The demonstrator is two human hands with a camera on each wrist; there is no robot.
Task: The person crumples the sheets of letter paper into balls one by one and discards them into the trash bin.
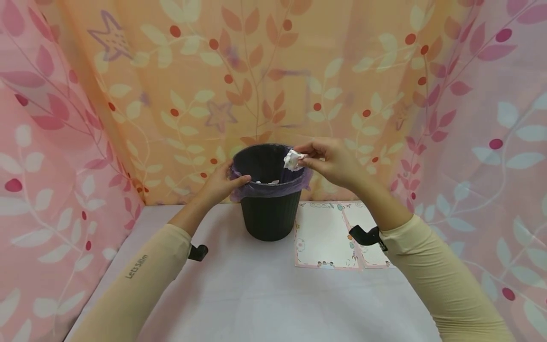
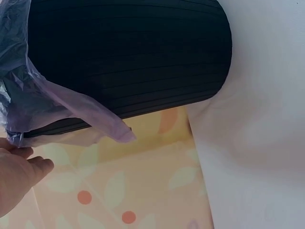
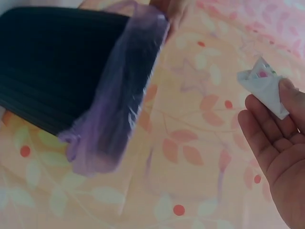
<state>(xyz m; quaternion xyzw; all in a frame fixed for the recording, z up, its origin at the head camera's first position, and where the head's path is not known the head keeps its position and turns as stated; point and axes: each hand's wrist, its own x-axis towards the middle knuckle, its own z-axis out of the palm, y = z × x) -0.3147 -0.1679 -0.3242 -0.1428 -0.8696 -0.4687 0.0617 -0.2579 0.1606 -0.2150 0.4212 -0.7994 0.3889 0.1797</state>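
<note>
A black trash bin (image 1: 269, 218) stands upright on the table, lined with a purple plastic bag (image 1: 273, 191) folded over its rim. My left hand (image 1: 220, 183) grips the bin's left rim, thumb over the edge and fingers outside; in the left wrist view only part of that hand (image 2: 21, 174) shows beside the bag. Over the bin's right rim, my right hand (image 1: 331, 159) pinches a crumpled piece of paper (image 1: 293, 160) between thumb and fingers. The right wrist view shows this paper (image 3: 264, 88) folded, with a coloured print. Some white scraps (image 1: 268, 182) lie inside the bin.
Two white sheets with decorated borders, a left one (image 1: 326, 237) and a right one (image 1: 369, 218), lie on the table right of the bin. A floral curtain (image 1: 256, 71) rises close behind it. Pink curtains (image 1: 55, 190) flank both sides.
</note>
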